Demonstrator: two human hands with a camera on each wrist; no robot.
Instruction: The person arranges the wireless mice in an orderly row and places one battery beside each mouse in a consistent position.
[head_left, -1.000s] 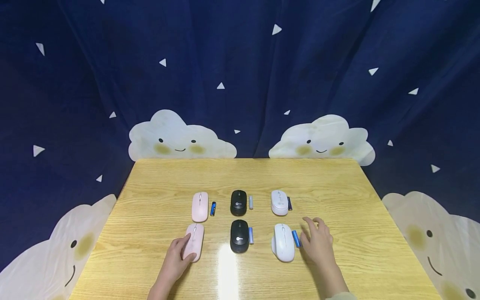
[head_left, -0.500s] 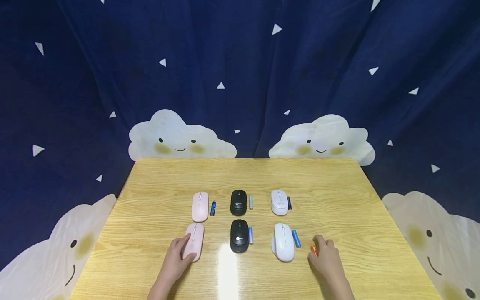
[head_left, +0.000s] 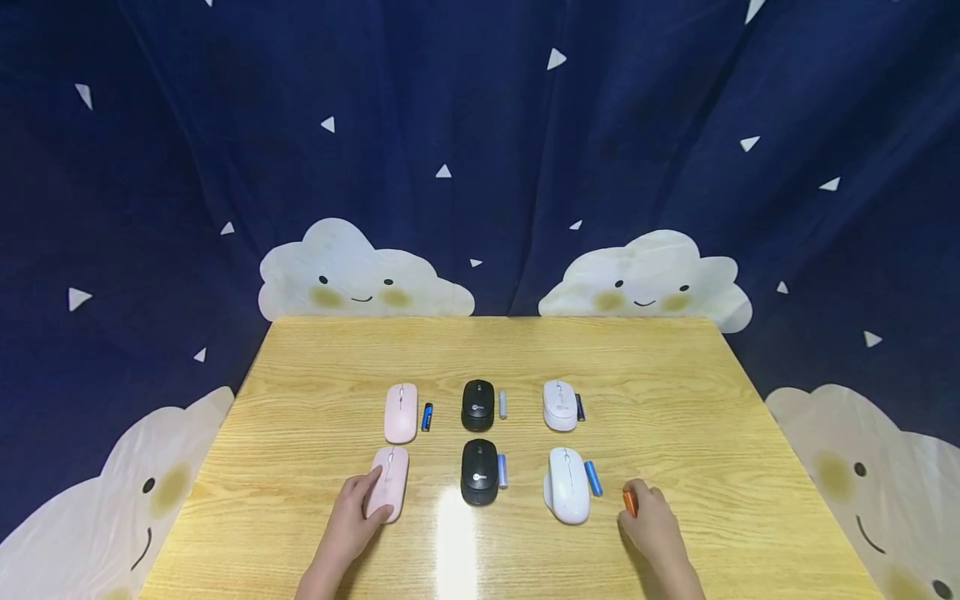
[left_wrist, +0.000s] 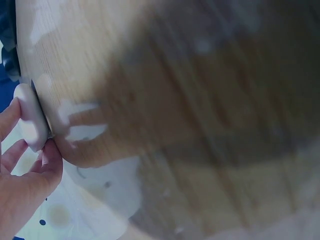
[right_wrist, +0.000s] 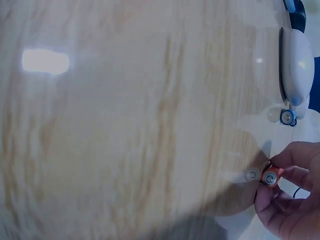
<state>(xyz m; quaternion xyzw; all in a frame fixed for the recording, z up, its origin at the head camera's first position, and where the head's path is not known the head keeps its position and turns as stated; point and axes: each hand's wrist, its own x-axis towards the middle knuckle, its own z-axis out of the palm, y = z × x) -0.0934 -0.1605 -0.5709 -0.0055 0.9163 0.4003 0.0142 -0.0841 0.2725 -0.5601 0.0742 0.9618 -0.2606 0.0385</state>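
My left hand holds the sides of the nearer pink computer mouse, which lies on the table. In the left wrist view, its thumb and fingers are curled on the edges of that mouse. On the right, my right hand pinches an orange battery between thumb and fingers. The right wrist view has this battery end-on, low at the tabletop. Closest to that hand are a blue battery and the larger white mouse.
Behind stand another pink mouse, a black mouse and a smaller white mouse, with batteries alongside. A second black mouse sits mid-front beside a pale blue battery. A dark blue curtain hangs behind the wooden table.
My right hand has moved right and nearer from beside the blue battery, its spread fingers closing on the orange battery. My left hand has stayed on the pink mouse.
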